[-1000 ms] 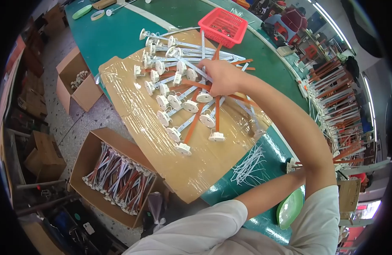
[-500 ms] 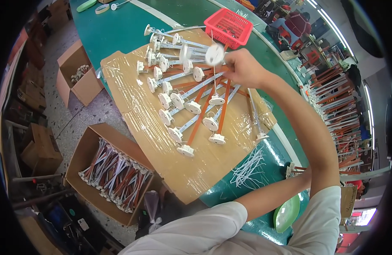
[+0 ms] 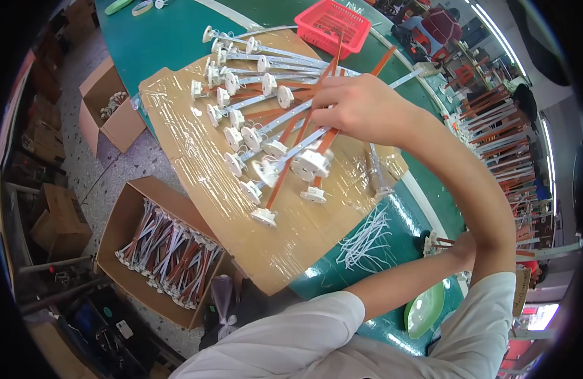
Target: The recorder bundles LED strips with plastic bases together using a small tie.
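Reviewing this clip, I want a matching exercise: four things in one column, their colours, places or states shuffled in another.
1. right hand
2. slotted basket
3. oval dish near the left forearm
4. tangle of thin strands

A. white, on the table
B. light green
C. closed on strips
D. red

Pairs: 1-C, 2-D, 3-B, 4-A

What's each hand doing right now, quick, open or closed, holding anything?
Left hand: mostly hidden behind the right arm; cannot be told.
Right hand: closed, holding strips with white round ends; exact count unclear.
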Available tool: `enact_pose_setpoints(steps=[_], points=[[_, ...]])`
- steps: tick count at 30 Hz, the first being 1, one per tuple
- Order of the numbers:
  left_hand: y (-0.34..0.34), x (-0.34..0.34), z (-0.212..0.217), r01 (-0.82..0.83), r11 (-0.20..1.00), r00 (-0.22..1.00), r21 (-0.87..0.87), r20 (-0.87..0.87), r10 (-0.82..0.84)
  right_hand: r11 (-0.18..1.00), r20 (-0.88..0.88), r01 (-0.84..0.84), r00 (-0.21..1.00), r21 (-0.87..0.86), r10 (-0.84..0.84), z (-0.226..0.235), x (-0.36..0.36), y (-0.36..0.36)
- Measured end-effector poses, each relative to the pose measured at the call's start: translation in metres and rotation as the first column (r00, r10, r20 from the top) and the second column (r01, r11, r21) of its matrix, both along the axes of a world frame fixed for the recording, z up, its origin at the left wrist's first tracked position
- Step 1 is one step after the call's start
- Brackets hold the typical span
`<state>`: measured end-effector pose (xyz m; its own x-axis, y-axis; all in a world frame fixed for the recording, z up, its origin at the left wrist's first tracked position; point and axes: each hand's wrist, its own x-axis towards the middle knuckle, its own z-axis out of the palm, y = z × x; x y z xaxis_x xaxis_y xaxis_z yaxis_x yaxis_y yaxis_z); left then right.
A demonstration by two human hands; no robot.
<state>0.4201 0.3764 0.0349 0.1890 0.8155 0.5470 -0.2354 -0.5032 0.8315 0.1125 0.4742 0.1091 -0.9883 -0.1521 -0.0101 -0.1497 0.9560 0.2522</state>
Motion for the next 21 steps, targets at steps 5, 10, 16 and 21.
enact_pose_setpoints(steps=[5, 10, 16, 21], points=[[-0.004, 0.014, -0.002, -0.079, 0.994, 0.995, 0.074, -0.057, 0.083, 0.977, 0.286, 0.181, 0.947, -0.11, -0.143, -0.014, 0.037, -0.022], [0.014, 0.046, -0.016, 0.146, 0.979, 0.64, 0.144, 0.741, -0.204, 0.954, 0.24, 0.185, 0.962, -0.235, -0.128, -0.04, 0.028, -0.026], [0.004, 0.009, 0.003, -0.184, 0.968, 0.981, 0.172, -0.035, 0.193, 0.995, -0.034, 0.054, 0.998, -0.085, -0.057, 0.007, 0.057, -0.033], [0.0, -0.031, 0.032, 0.088, 0.982, 0.952, -0.166, -0.275, -0.132, 0.95, -0.261, -0.123, 0.944, 0.286, 0.201, 0.065, 0.08, -0.047]])
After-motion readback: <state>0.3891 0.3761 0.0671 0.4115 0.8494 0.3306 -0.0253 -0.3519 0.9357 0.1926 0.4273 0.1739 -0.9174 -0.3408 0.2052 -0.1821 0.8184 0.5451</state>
